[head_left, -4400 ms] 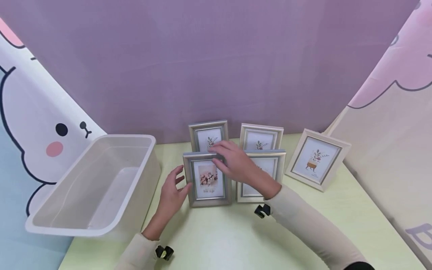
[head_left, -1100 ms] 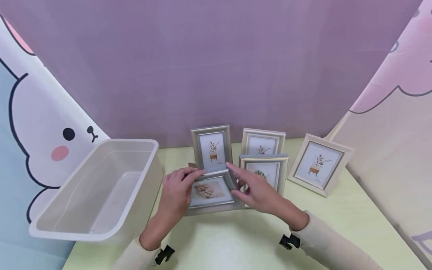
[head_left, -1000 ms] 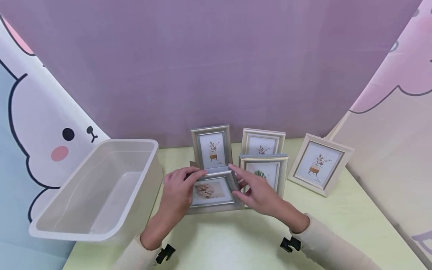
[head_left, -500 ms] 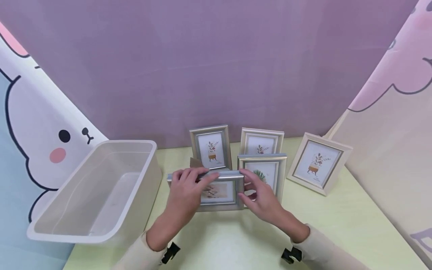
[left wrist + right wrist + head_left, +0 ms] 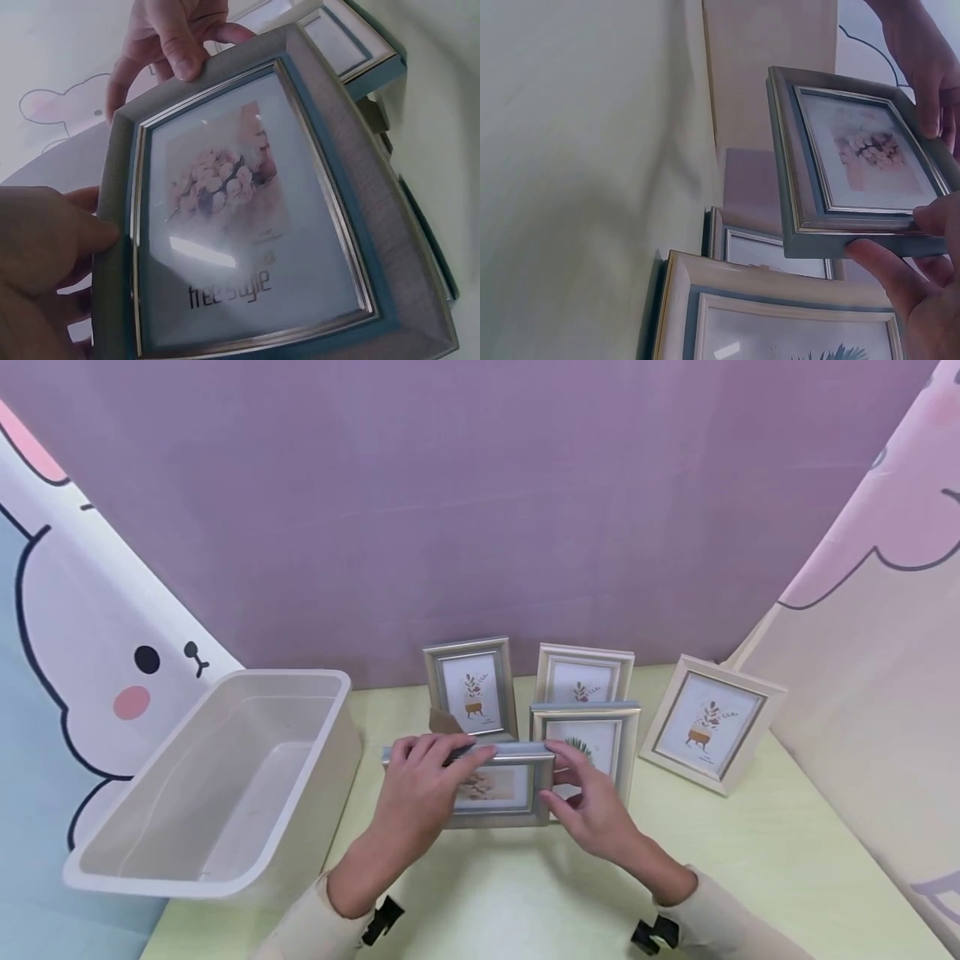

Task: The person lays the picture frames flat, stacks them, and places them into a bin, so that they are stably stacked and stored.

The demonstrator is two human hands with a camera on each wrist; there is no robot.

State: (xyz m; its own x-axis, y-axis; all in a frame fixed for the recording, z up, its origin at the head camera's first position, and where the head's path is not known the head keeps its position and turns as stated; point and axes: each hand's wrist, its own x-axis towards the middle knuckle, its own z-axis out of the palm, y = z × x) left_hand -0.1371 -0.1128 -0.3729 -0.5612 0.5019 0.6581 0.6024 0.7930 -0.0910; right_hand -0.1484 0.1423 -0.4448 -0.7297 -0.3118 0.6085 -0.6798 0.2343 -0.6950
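Observation:
Both hands hold a silver-grey picture frame (image 5: 491, 793) with a flower print, turned sideways. My left hand (image 5: 420, 785) grips its upper edge, thumb on the front and fingers behind. My right hand (image 5: 596, 806) pinches its right end between thumb and fingers. The left wrist view shows the picture frame (image 5: 232, 225) close up, its "free style" lettering readable. In the right wrist view the picture frame (image 5: 870, 157) is raised beside a standing frame (image 5: 780, 281). Directly behind the held frame stands another silver frame (image 5: 472, 689); a palm-print frame (image 5: 585, 743) is to the right.
A large white plastic bin (image 5: 300, 827) stands at the left of the pale green table (image 5: 517, 893). A cream frame (image 5: 585, 672) stands at the back, and another (image 5: 705, 722) stands angled at the right. A purple backdrop (image 5: 480, 527) rises behind.
The flower-print frame, earlier standing upright, has been grasped by both hands and turned sideways. Over the last second its face has tipped more upright, and it has shifted slightly right.

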